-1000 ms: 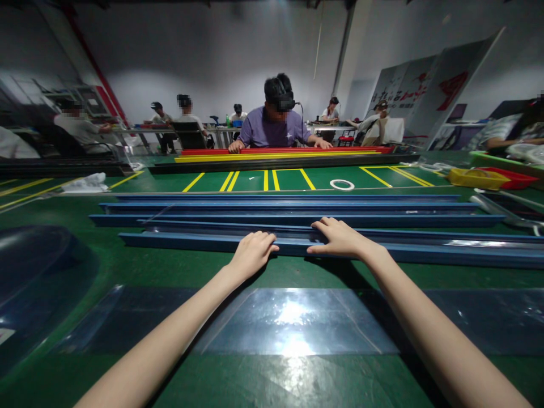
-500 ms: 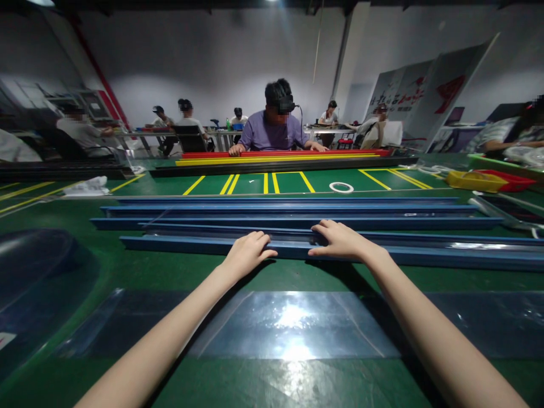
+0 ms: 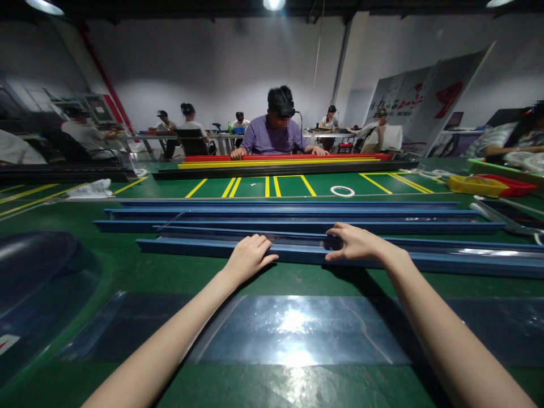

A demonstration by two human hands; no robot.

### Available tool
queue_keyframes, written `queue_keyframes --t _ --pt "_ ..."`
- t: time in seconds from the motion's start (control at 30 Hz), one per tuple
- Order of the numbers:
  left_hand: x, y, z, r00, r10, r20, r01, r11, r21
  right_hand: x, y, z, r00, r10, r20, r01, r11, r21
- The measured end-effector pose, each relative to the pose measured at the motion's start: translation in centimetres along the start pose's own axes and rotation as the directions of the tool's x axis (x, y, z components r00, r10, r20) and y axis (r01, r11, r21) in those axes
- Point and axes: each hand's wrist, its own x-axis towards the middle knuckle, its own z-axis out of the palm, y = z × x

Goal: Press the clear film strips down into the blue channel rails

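Note:
A long blue U-shaped channel (image 3: 191,249) lies crosswise in front of me, its right end out of frame. My left hand (image 3: 250,253) is draped over its near wall, fingers inside and thumb in front. Farther right, my right hand (image 3: 357,243) spans the same channel, thumb on the near wall and fingertips by the far wall. A small dark, shiny patch shows inside the channel beside that hand; I cannot make out what it is. Behind lie more blue channels (image 3: 297,226), parallel to it. Between my forearms, a clear plastic strip (image 3: 323,323) lies flat.
A dark curved plastic piece (image 3: 34,277) stands at the left. Across the green table (image 3: 212,277) are a white ring (image 3: 342,191), yellow tape lines and a yellow tray (image 3: 476,185). A co-worker (image 3: 272,133) sits opposite, behind red, yellow and black strips (image 3: 276,164).
The near blue channel has slid to the right, and my right hand has moved right with it. My left hand has stayed nearly in place. The view has tilted up slightly.

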Motion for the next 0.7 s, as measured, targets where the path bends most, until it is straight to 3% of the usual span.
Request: queue_keyframes --t 0.23,0.7 --pt "-0.18 0.15 0.6 0.999 0.002 -0.043 -0.003 1.0 -0.018 0.04 0.58 0.11 0.997 0.057 0.055 -0.058 0.998 0.017" --pt "-0.06 0.27 0.66 0.999 -0.039 -0.029 0.038 0.999 -0.03 -0.06 0.23 -0.21 0.989 0.098 0.108 -0.103 0.994 0.04"
